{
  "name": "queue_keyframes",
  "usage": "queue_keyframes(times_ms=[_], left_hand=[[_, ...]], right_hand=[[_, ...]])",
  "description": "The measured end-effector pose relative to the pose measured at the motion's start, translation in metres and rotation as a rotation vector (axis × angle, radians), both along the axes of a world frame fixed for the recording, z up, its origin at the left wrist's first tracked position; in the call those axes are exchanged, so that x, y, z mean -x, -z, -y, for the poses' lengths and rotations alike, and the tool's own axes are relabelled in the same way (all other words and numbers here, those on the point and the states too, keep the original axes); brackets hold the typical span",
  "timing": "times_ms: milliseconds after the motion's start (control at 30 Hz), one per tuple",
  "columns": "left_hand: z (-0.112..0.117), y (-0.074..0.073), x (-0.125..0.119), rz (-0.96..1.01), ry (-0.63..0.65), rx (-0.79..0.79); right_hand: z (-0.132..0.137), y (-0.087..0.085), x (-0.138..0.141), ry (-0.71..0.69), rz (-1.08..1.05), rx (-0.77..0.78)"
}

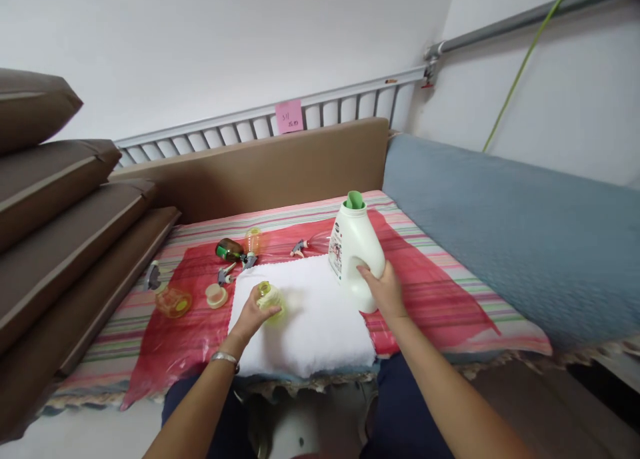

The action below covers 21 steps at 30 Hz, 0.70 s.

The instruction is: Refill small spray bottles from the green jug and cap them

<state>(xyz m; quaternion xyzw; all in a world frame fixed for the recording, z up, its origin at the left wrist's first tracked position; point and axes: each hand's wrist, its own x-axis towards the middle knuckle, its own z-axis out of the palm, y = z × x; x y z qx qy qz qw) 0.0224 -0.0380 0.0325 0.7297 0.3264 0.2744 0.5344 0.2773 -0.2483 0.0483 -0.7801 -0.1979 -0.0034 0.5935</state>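
Observation:
My left hand (257, 312) is wrapped round a small clear yellow bottle (271, 299) with an uncapped mouth, over a white towel (310, 339). My right hand (383, 289) grips the handle of a large white detergent jug (357, 239). The jug is uncapped, and a green spout shows in its mouth. It stands nearly upright at the towel's right edge; whether its base touches the cloth I cannot tell. To the left of the towel lies a pale round cap (216, 296).
A clear spray bottle (173, 302) lies at left. Behind the towel are a dark brown bottle (230, 250), a yellowish bottle (253, 240), a grey spray head (227, 274) and another spray bottle (315, 243). Red plastic sheeting (425, 292) covers the striped cloth. Brown cushions (75, 226) are stacked at left.

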Motion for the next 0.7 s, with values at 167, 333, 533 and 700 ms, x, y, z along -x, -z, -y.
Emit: queue_keyframes(times_ms=[167, 333, 533, 700], left_hand=[[-0.002, -0.004, 0.002, 0.033, -0.018, 0.094], [-0.018, -0.03, 0.013, 0.096, -0.012, 0.167], [-0.034, -0.061, 0.026, 0.169, -0.035, 0.189], [-0.035, -0.063, 0.025, 0.171, -0.042, 0.158]], right_hand=[[0.019, -0.002, -0.005, -0.118, 0.067, -0.051], [0.066, 0.01, 0.004, -0.102, 0.137, -0.102], [0.14, 0.072, 0.036, -0.087, 0.188, 0.199], [0.159, 0.088, 0.049, -0.111, 0.304, 0.314]])
